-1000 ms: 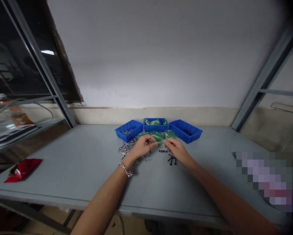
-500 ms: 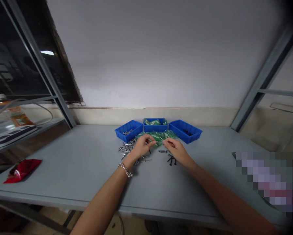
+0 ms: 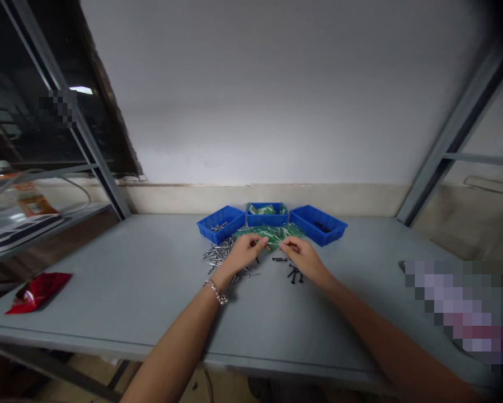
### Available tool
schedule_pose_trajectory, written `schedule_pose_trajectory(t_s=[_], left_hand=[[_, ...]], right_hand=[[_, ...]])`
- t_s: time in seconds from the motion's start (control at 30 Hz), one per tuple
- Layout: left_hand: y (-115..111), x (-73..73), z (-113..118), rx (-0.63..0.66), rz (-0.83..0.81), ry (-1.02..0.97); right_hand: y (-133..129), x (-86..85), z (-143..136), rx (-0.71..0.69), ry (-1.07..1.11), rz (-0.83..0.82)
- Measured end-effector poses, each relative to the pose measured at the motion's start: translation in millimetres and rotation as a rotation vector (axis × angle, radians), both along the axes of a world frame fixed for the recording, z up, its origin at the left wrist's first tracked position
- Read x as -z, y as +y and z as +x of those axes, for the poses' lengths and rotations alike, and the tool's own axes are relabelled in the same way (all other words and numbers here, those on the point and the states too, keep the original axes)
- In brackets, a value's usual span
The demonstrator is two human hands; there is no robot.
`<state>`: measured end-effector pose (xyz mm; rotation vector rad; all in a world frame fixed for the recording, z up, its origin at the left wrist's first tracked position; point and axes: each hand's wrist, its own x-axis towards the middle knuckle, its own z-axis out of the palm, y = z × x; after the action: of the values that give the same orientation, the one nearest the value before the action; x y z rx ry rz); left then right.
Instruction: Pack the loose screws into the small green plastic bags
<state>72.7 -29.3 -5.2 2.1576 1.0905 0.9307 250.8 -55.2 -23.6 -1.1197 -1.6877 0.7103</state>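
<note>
My left hand (image 3: 248, 251), with a beaded bracelet at the wrist, is closed in a pinch, and a thin silver blind rivet shows at its fingertips. Close by on the right, my right hand (image 3: 300, 253) pinches another thin silver rivet (image 3: 277, 238), its pin slanting up from the fingers. The two sets of fingertips are a small gap apart. Beside and partly behind my left hand spreads a heap of silver blind rivets (image 3: 217, 256). Several black screws (image 3: 294, 274) lie below my right hand. Green-printed clear bags (image 3: 268, 230) lie just beyond the fingertips.
Three blue bins stand at the back: the left bin (image 3: 205, 230) with silver rivets, the middle bin (image 3: 268, 221) with green bags, the right bin (image 3: 330, 239) with black screws. A red packet (image 3: 41, 291) lies left. A bottle (image 3: 31, 196) stands on the left shelf.
The fingers of my left hand have shifted slightly at the pinch. My right hand, the bins, the rivet heap and the screws look unmoved.
</note>
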Motion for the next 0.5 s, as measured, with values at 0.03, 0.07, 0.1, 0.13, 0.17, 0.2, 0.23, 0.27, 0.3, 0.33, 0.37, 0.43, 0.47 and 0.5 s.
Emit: schedule_pose_trajectory(t_s=[0.03,0.07,0.1,0.13,0.17,0.2,0.23,0.27,0.3,0.33,0.37,0.43,0.47,0.5], left_hand=[[0.2,0.2,-0.1,0.018,-0.009,0.0],[0.5,0.5,-0.1,0.03,-0.019,-0.01],[0.8,0.8,0.0,0.037,-0.028,-0.027],[1.2,1.0,0.2,0.043,-0.032,-0.047],[1.6,1.3,0.3,0.049,-0.03,-0.065],[2.0,1.4,0.4,0.053,-0.022,-0.081],[2.2,1.6,0.6,0.055,-0.013,-0.093],[2.4,1.6,0.7,0.055,-0.001,-0.101],[2.3,1.5,0.8,0.056,0.01,-0.105],[2.1,1.3,1.0,0.057,0.019,-0.107],[1.7,1.0,1.1,0.056,0.025,-0.107],[0.5,-0.1,1.3,0.039,0.036,-0.099],[-0.2,-0.8,1.3,0.024,0.038,-0.09],[-0.8,-1.6,1.2,0.011,0.036,-0.078]], right_hand=[[0.3,0.4,0.2,0.002,-0.008,0.006],[0.6,0.8,0.4,0.004,-0.017,0.01],[0.7,1.0,0.6,0.009,-0.025,0.01],[0.7,1.1,0.8,0.017,-0.031,0.007],[0.6,1.0,0.9,0.024,-0.035,0.002],[0.4,0.8,0.9,0.031,-0.041,-0.005],[0.2,0.4,0.9,0.037,-0.051,-0.009],[0.0,-0.1,0.9,0.043,-0.063,-0.011],[-0.1,-0.6,0.8,0.047,-0.076,-0.009],[-0.2,-1.1,0.7,0.047,-0.086,-0.006],[-0.3,-1.5,0.6,0.045,-0.09,-0.004],[-0.5,-2.2,0.3,0.041,-0.076,-0.002],[-0.7,-2.4,0.2,0.04,-0.065,-0.003],[-0.9,-2.5,0.1,0.041,-0.056,-0.004]])
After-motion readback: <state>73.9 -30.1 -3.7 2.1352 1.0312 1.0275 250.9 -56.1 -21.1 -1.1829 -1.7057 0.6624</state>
